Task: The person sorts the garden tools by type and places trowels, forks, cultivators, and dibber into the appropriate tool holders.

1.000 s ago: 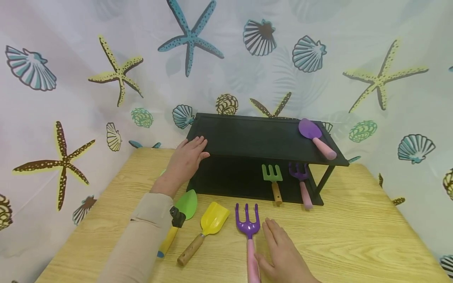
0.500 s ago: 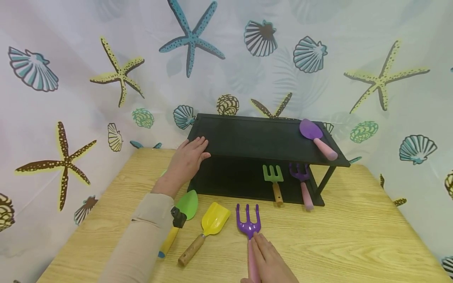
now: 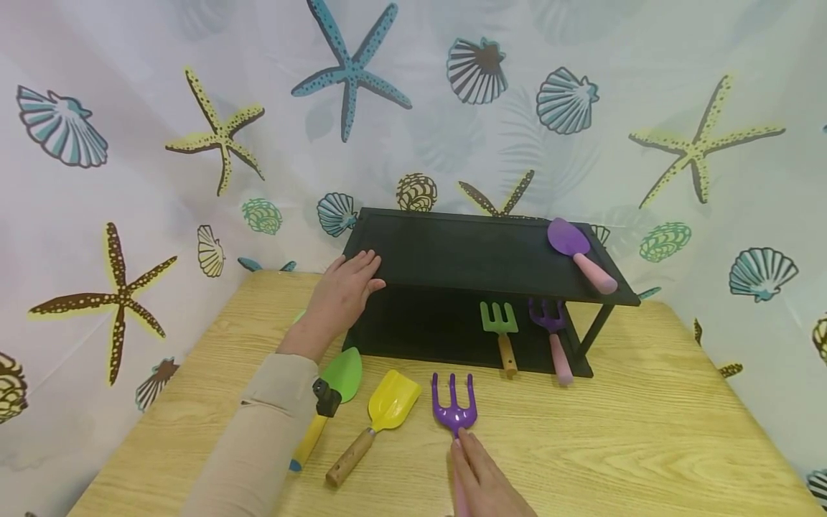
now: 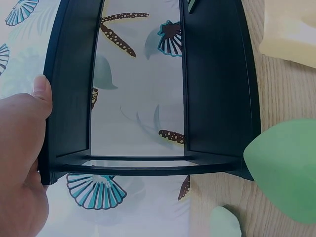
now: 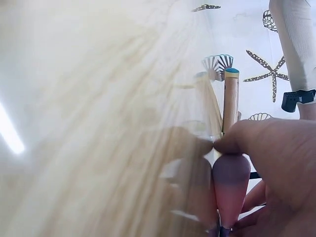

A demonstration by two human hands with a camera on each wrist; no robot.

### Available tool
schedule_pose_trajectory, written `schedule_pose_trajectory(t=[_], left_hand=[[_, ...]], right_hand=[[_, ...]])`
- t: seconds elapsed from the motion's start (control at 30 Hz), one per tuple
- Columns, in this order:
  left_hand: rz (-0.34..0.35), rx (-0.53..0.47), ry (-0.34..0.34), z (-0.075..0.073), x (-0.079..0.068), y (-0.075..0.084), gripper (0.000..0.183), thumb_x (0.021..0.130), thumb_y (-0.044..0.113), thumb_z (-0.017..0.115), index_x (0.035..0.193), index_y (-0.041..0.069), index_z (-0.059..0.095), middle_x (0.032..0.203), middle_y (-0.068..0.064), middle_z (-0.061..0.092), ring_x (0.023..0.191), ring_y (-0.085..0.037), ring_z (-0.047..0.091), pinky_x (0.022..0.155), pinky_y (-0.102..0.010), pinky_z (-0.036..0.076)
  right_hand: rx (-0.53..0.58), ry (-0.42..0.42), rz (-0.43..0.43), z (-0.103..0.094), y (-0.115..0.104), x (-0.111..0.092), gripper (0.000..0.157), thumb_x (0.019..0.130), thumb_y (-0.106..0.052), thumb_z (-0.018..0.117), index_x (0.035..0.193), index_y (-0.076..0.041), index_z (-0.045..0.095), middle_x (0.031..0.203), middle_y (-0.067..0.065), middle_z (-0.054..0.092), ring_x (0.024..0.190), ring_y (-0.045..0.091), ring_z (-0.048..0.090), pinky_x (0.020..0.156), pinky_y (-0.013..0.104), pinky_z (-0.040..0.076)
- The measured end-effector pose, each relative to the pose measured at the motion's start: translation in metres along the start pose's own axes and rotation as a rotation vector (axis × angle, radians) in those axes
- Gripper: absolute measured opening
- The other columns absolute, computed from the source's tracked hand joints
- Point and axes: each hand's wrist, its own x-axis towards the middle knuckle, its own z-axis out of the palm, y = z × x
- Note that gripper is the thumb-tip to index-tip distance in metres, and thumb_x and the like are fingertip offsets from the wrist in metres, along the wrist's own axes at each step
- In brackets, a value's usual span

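My left hand (image 3: pixel 345 291) rests on the left end of the black two-tier shelf (image 3: pixel 446 251), fingers laid over its top and thumb at the front edge. Low in the head view, my right hand (image 3: pixel 487 481) holds the pink handle of a purple hand fork (image 3: pixel 455 415) lying on the table, tines toward the shelf. The right wrist view shows the thumb against the pink handle (image 5: pixel 231 182), with fingers on its far side. Left of this fork lie a yellow scoop (image 3: pixel 393 400) with a wooden handle and a green trowel (image 3: pixel 349 373), partly hidden by the left forearm.
On the shelf's top right lies a purple trowel (image 3: pixel 568 237) with a pink handle. The lower tier holds a green hand fork (image 3: pixel 499 323) and another purple hand fork (image 3: pixel 554 337), handles over the front edge. Behind the left wrist, a pale green piece (image 4: pixel 224 222) shows on the table.
My right hand has moved left from beside the purple hand fork onto its pink handle and taken hold of it. The left hand stays on the shelf.
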Motion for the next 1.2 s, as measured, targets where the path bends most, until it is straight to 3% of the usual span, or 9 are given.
schedule_pose_trajectory(t=[0.1, 0.2, 0.3, 0.5, 0.67, 0.8, 0.93, 1.03, 1.2], left_hand=[[-0.002, -0.005, -0.007, -0.001, 0.0, 0.0, 0.054, 0.104, 0.035, 0.048, 0.15, 0.008, 0.043, 0.156, -0.009, 0.043, 0.147, -0.024, 0.038, 0.123, -0.046, 0.027], [-0.004, -0.007, -0.014, -0.001, 0.0, 0.0, 0.053, 0.104, 0.033, 0.048, 0.15, 0.008, 0.042, 0.156, -0.01, 0.042, 0.147, -0.024, 0.037, 0.123, -0.046, 0.026], [-0.006, -0.008, -0.018, -0.001, 0.0, 0.0, 0.053, 0.104, 0.033, 0.048, 0.15, 0.008, 0.042, 0.156, -0.01, 0.042, 0.147, -0.024, 0.037, 0.123, -0.046, 0.026], [-0.008, -0.007, -0.025, -0.002, 0.0, 0.0, 0.053, 0.104, 0.033, 0.047, 0.151, 0.008, 0.042, 0.156, -0.009, 0.042, 0.147, -0.024, 0.037, 0.124, -0.045, 0.026], [-0.012, -0.013, -0.026, -0.002, 0.0, 0.0, 0.053, 0.104, 0.034, 0.047, 0.151, 0.008, 0.042, 0.156, -0.009, 0.042, 0.147, -0.024, 0.037, 0.124, -0.045, 0.025], [-0.013, -0.015, -0.028, -0.003, -0.001, 0.0, 0.054, 0.104, 0.035, 0.047, 0.151, 0.008, 0.042, 0.156, -0.01, 0.042, 0.147, -0.024, 0.037, 0.124, -0.046, 0.026], [-0.01, -0.013, -0.03, -0.003, -0.001, 0.0, 0.053, 0.104, 0.033, 0.047, 0.151, 0.008, 0.042, 0.157, -0.009, 0.041, 0.147, -0.024, 0.037, 0.124, -0.046, 0.026], [-0.011, -0.007, -0.032, -0.003, -0.001, -0.001, 0.053, 0.104, 0.032, 0.047, 0.151, 0.008, 0.042, 0.157, -0.009, 0.041, 0.147, -0.024, 0.037, 0.124, -0.045, 0.026], [-0.004, -0.012, -0.025, -0.002, 0.0, -0.002, 0.053, 0.104, 0.031, 0.048, 0.151, 0.008, 0.041, 0.157, -0.009, 0.041, 0.147, -0.024, 0.037, 0.123, -0.046, 0.026]], right_hand=[[0.003, 0.03, -0.01, 0.004, 0.001, 0.001, 0.081, 0.095, -0.044, 0.058, 0.146, 0.014, 0.033, 0.157, 0.033, 0.025, 0.142, 0.043, 0.036, 0.107, 0.051, 0.045], [0.037, 0.039, 0.003, 0.006, 0.002, 0.003, 0.076, 0.083, -0.016, 0.062, 0.145, 0.017, 0.033, 0.156, 0.036, 0.023, 0.139, 0.044, 0.04, 0.102, 0.048, 0.05], [0.077, 0.063, 0.003, 0.007, 0.005, 0.003, 0.08, 0.074, -0.004, 0.061, 0.145, 0.018, 0.031, 0.156, 0.037, 0.022, 0.138, 0.044, 0.041, 0.099, 0.046, 0.052], [0.097, 0.224, -0.102, 0.016, 0.012, 0.002, 0.082, 0.063, 0.011, 0.064, 0.138, 0.025, 0.035, 0.149, 0.043, 0.026, 0.133, 0.051, 0.042, 0.095, 0.047, 0.054], [0.051, 0.292, -0.085, 0.017, 0.014, 0.001, 0.082, 0.06, 0.013, 0.064, 0.138, 0.022, 0.038, 0.149, 0.039, 0.032, 0.135, 0.047, 0.042, 0.099, 0.049, 0.049], [-0.023, 0.402, -0.143, 0.015, 0.018, 0.002, 0.081, 0.056, 0.012, 0.066, 0.133, 0.021, 0.046, 0.144, 0.037, 0.04, 0.13, 0.044, 0.047, 0.106, 0.033, 0.041], [-0.096, 0.533, -0.246, 0.01, 0.022, 0.005, 0.076, 0.052, 0.01, 0.07, 0.125, 0.022, 0.053, 0.137, 0.036, 0.049, 0.123, 0.043, 0.052, 0.113, 0.014, 0.021], [-0.118, 0.535, -0.257, 0.005, 0.023, 0.004, 0.074, 0.057, 0.006, 0.074, 0.127, 0.019, 0.055, 0.139, 0.033, 0.05, 0.125, 0.041, 0.051, 0.114, 0.011, 0.011], [-0.145, 0.552, -0.323, -0.003, 0.026, 0.007, 0.073, 0.058, 0.005, 0.074, 0.126, 0.02, 0.054, 0.15, 0.029, 0.039, 0.152, 0.014, 0.016, 0.118, 0.013, 0.009]])
